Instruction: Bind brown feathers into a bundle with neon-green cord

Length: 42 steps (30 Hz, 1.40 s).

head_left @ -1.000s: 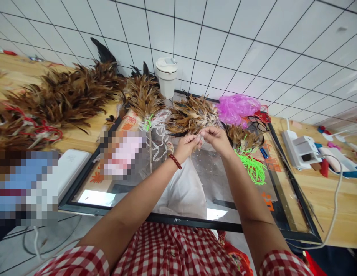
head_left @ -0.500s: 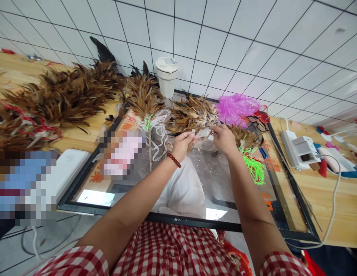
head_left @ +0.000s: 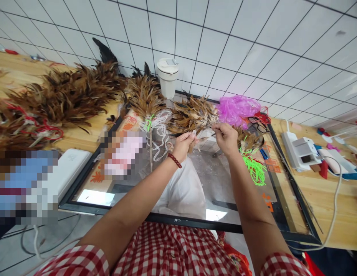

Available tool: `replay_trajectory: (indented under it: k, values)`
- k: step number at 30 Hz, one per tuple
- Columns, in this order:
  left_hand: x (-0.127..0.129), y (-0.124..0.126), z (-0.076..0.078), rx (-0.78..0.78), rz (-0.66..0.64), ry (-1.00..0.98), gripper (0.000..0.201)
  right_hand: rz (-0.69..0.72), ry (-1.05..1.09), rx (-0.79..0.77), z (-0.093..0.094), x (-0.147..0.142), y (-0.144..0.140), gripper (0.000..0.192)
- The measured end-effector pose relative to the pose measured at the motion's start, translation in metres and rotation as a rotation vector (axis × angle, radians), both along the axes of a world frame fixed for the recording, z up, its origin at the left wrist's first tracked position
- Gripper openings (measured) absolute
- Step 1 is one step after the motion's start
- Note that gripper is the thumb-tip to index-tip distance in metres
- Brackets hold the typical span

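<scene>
My left hand (head_left: 182, 146), with a beaded bracelet at the wrist, is closed in a pinch on a small brown feather (head_left: 191, 147) whose tip hangs below the fingers. My right hand (head_left: 226, 138) is closed too, its fingertips at the right end of a loose pile of brown feathers (head_left: 192, 113); whatever is between them is too small to make out. Left of the pile stands a feather bundle (head_left: 145, 96) on a thin stick (head_left: 151, 149), tied with green string (head_left: 149, 122). White ribbon (head_left: 162, 138) lies tangled beside it.
A black-framed glass panel (head_left: 178, 221) covers the worktop. Around it are a white lidded cup (head_left: 167, 78), a pink plastic bag (head_left: 237, 107), bright green strings (head_left: 255, 170), a white power strip (head_left: 293, 147) with a cable, and large feather bundles (head_left: 66, 94) at left.
My right hand has shifted slightly, its fingers curling in more tightly near the feather pile. My left hand keeps its pinch in nearly the same spot. The view has moved very slightly.
</scene>
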<state>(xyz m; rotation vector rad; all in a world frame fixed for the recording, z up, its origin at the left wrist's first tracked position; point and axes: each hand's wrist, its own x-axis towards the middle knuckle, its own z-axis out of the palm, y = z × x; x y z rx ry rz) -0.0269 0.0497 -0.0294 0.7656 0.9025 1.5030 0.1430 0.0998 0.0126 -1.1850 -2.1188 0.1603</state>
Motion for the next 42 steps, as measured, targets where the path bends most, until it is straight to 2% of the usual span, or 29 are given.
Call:
replay_trajectory:
  k: [2, 5, 8, 11, 13, 17, 19, 23, 27, 31, 33, 38, 42]
  values:
    - [0.0, 0.001, 0.0, -0.015, -0.002, -0.03, 0.028, 0.141, 0.019, 0.059, 0.006, -0.005, -0.006, 0.028]
    - [-0.001, 0.002, 0.002, -0.034, 0.005, -0.117, 0.027, 0.332, -0.074, 0.122, 0.008, -0.016, -0.015, 0.027]
    - [-0.006, 0.004, 0.005, -0.02, -0.015, -0.224, 0.026, 0.45, -0.168, 0.147, 0.004, -0.025, -0.02, 0.028]
    - [-0.01, 0.005, 0.005, 0.0, -0.051, -0.305, 0.026, 0.511, -0.121, 0.115, 0.0, -0.029, -0.021, 0.02]
    - [-0.011, 0.005, 0.004, 0.004, -0.065, -0.319, 0.027, 0.486, -0.001, 0.05, 0.0, -0.029, -0.02, 0.014]
    - [-0.009, 0.004, 0.004, 0.017, -0.092, -0.274, 0.029, 0.238, 0.265, -0.11, 0.0, -0.031, -0.018, 0.018]
    - [-0.008, 0.003, 0.004, 0.018, -0.093, -0.229, 0.029, 0.17, 0.373, -0.231, -0.002, -0.035, -0.017, 0.024]
    - [-0.006, 0.002, 0.002, 0.027, -0.086, -0.143, 0.028, 0.25, 0.499, -0.477, -0.005, -0.04, -0.014, 0.03]
    - [-0.005, 0.003, 0.002, -0.015, -0.048, -0.171, 0.024, 0.246, 0.489, -0.462, 0.004, -0.03, -0.011, 0.03]
    - [-0.004, 0.003, 0.003, -0.073, -0.036, -0.17, 0.026, 0.477, 0.358, -0.558, 0.016, -0.02, -0.013, 0.024]
    - [-0.003, 0.002, 0.004, -0.085, -0.059, -0.132, 0.026, 0.479, 0.331, -0.491, 0.018, -0.022, -0.015, 0.019]
    - [-0.002, -0.003, 0.005, -0.024, -0.159, 0.047, 0.029, 0.292, 0.254, -0.171, 0.014, -0.032, -0.019, 0.014]
    - [-0.002, -0.005, 0.005, 0.024, -0.185, 0.065, 0.031, 0.282, 0.196, -0.112, 0.013, -0.035, -0.02, 0.014]
